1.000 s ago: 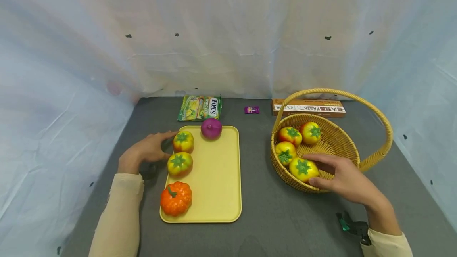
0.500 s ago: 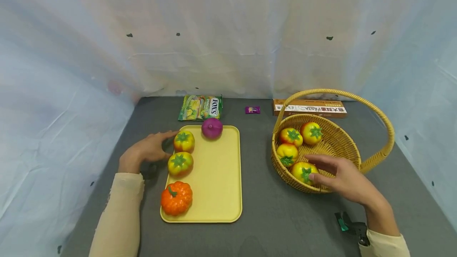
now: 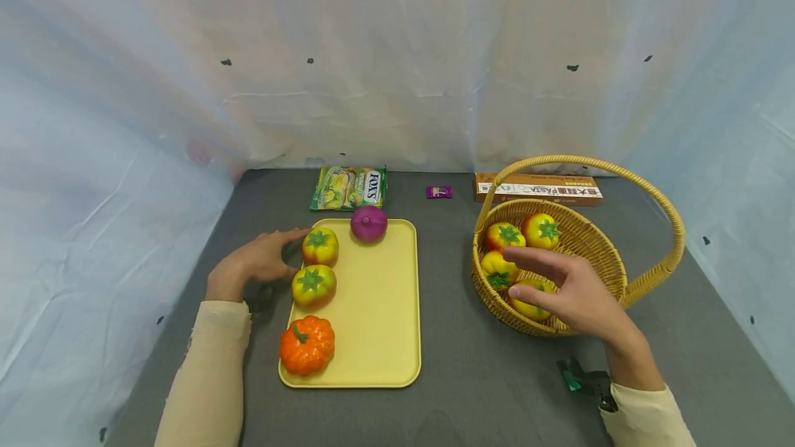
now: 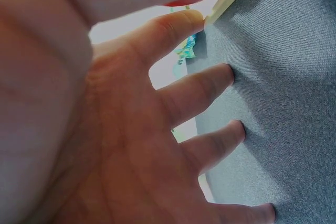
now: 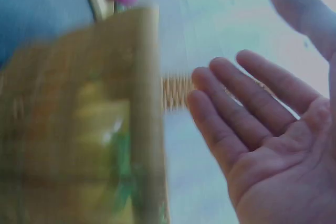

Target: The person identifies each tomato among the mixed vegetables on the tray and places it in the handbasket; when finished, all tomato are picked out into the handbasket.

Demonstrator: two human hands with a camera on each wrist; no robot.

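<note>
My right hand (image 3: 577,295) hovers over the near side of the wicker basket (image 3: 586,247) with its fingers extended and thumb apart, holding nothing. In the basket lie several yellow-red persimmon-like fruits with green leafy tops; the nearest fruit (image 3: 530,300) is partly hidden beneath this hand. My left hand (image 3: 256,262) is at the left edge of the yellow tray (image 3: 375,316). In the left wrist view its fingers (image 4: 194,95) are spread, with fingertips on the grey table and one at the tray's edge. Two similar fruits, an upper one (image 3: 320,247) and a lower one (image 3: 313,286), sit beside it.
An orange pumpkin (image 3: 307,345) lies on the tray's near left corner, and a purple round vegetable (image 3: 369,224) at its far edge. Behind are a green FOX'S packet (image 3: 348,188), a small purple wrapper (image 3: 439,192) and a pasta box (image 3: 539,188). The basket's handle (image 3: 661,209) arches high.
My right hand has let go of the nearest basket fruit and risen up and left above it. That fruit and its left neighbour turned slightly. The left hand has stayed put.
</note>
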